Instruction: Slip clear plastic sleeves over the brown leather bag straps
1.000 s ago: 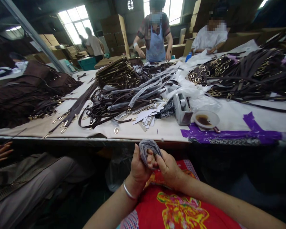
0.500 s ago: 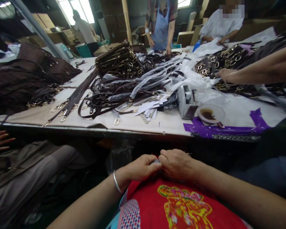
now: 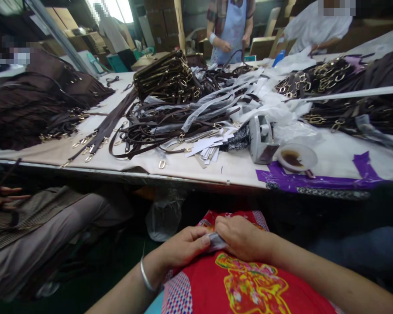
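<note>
My left hand and my right hand rest together on my lap, on a red patterned cloth. Between their fingertips they pinch a small grey folded piece of fabric, mostly hidden by the fingers. A silver bangle sits on my left wrist. The work table's front edge lies just beyond my hands.
The table holds dark brown straps with gold clasps, grey strips, white paper tags, a tape dispenser, a small dish of brown liquid and purple tape. A seated person's hand is at left; people work at the far side.
My hands came down from chest height to my lap, and the rolled grey fabric is now pressed flat between my fingertips. The arm reaching over the right strap pile is gone.
</note>
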Tool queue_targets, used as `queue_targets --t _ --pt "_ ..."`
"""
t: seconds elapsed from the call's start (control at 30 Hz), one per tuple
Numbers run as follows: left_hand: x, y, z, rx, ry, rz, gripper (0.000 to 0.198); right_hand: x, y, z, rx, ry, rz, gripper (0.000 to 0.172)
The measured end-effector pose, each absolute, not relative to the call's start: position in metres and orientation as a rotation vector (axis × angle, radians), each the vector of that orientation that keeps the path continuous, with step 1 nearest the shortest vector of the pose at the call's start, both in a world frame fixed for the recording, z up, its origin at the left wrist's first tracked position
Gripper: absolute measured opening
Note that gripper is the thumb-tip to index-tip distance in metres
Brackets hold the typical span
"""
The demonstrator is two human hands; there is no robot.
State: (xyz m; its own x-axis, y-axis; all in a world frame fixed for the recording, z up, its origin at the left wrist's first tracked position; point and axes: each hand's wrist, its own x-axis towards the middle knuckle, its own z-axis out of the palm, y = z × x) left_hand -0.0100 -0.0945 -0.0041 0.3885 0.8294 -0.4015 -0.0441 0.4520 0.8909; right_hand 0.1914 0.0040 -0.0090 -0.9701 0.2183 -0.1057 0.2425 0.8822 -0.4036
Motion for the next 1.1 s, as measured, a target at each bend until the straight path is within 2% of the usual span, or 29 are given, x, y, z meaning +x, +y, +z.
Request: queue_targets --t 0.17,0.27,0.4,0.5,0.63,0.73,0.8,0.9,1.03,1.1 --pt "-0.003 -0.097 0.007 1.008 1.162 0.658 0.03 0.182 0.007 0.006 0.209 3.01 -0.544 0.017" --pt "-0.002 -0.1 -0.001 0.979 1.155 0.763 0.03 0.18 0.011 0.0 0.22 3.022 -0.69 0.019" --pt "-0.014 -0.102 -0.011 0.704 1.092 1.052 0.03 0.185 0.027 -0.02 0.54 3.12 -1.163 0.031" --pt "-0.03 -0.102 -0.01 0.42 0.963 1.285 0.028 0.193 0.044 -0.03 0.902 3.143 -1.228 0.041" --pt "-0.046 -0.1 -0.006 0.278 0.944 1.341 0.029 0.195 0.06 -0.02 1.098 3.179 -1.203 0.036" --pt "-0.049 -0.098 -0.005 0.214 0.916 1.34 0.029 0.185 0.062 -0.001 0.952 3.213 -1.249 0.022" --pt "-0.047 -0.096 -0.006 0.174 0.887 1.36 0.028 0.173 0.058 0.008 0.801 3.146 -1.313 0.024" --pt "-0.043 -0.094 -0.004 0.161 0.841 1.376 0.025 0.154 0.046 0.009 0.794 2.978 -1.536 0.026" --pt "-0.036 -0.094 -0.002 0.216 0.792 1.348 0.026 0.13 0.029 -0.005 0.916 2.529 -2.082 0.039" --pt "-0.032 -0.096 -0.003 0.237 0.798 1.342 0.028 0.121 0.021 -0.012 1.028 2.285 -2.277 0.036"
